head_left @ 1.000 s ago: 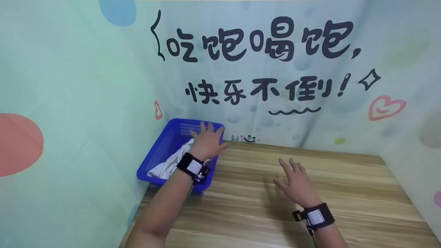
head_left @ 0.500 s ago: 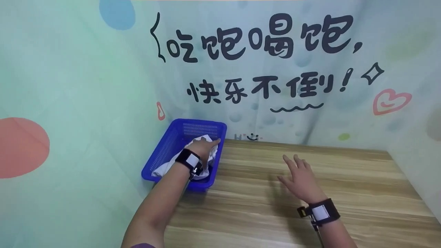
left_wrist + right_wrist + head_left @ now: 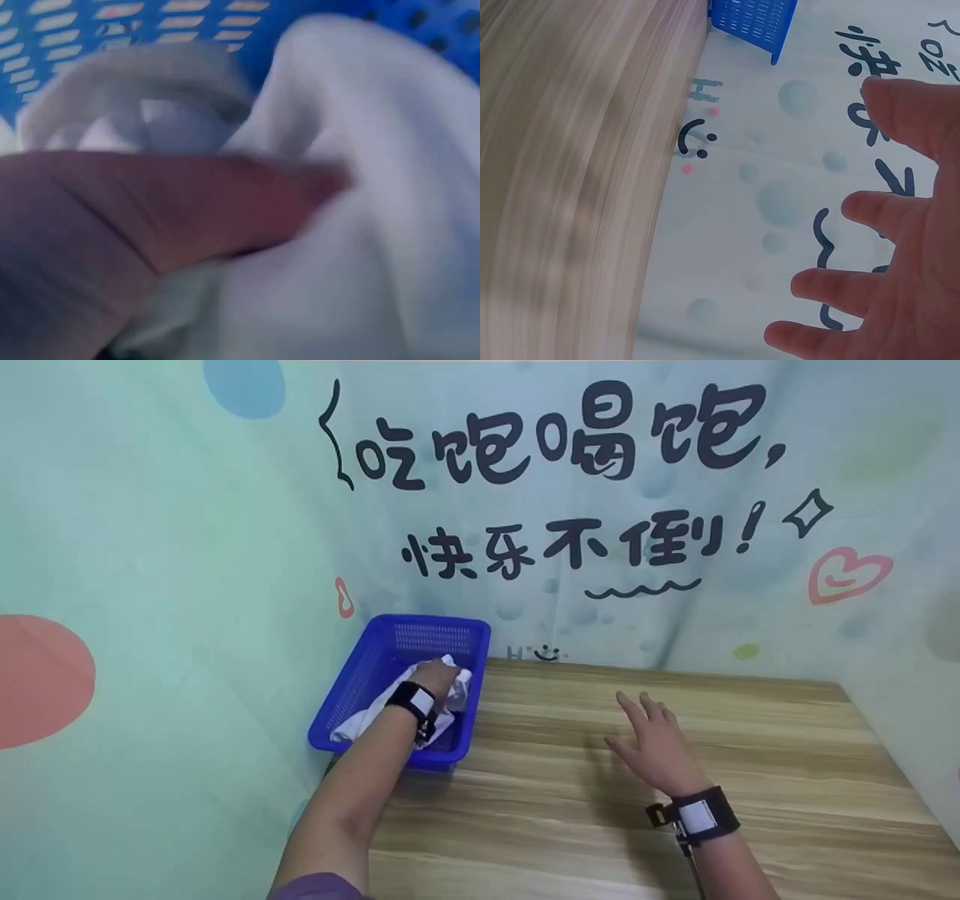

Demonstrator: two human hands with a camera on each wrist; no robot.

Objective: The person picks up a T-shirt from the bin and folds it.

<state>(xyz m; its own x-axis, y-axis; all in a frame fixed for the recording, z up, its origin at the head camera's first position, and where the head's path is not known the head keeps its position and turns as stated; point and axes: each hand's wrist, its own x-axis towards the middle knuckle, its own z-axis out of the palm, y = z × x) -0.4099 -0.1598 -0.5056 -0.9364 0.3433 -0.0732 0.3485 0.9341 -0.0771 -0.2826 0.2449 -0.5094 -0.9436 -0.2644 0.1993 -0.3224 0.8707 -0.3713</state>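
A blue plastic basket [image 3: 431,639] with slotted walls stands at the back left, with a crumpled white cloth [image 3: 367,718] inside it. My left hand [image 3: 437,676] reaches down into the basket and grips the cloth. Seen from the left wrist, the thumb [image 3: 217,206] digs into bunched white folds; the other fingers are hidden. My right hand [image 3: 656,750] hovers over the wooden tabletop to the right of the basket, fingers spread and holding nothing.
Pale printed curtains [image 3: 675,615] rise behind the wooden table [image 3: 555,810] and along both sides. The basket sits close to the left and back curtains. Each wrist wears a black strap with a small camera.
My left hand has come down from over the basket's far side, fingers spread, into the basket and taken hold of the white cloth. My right hand has hardly moved.
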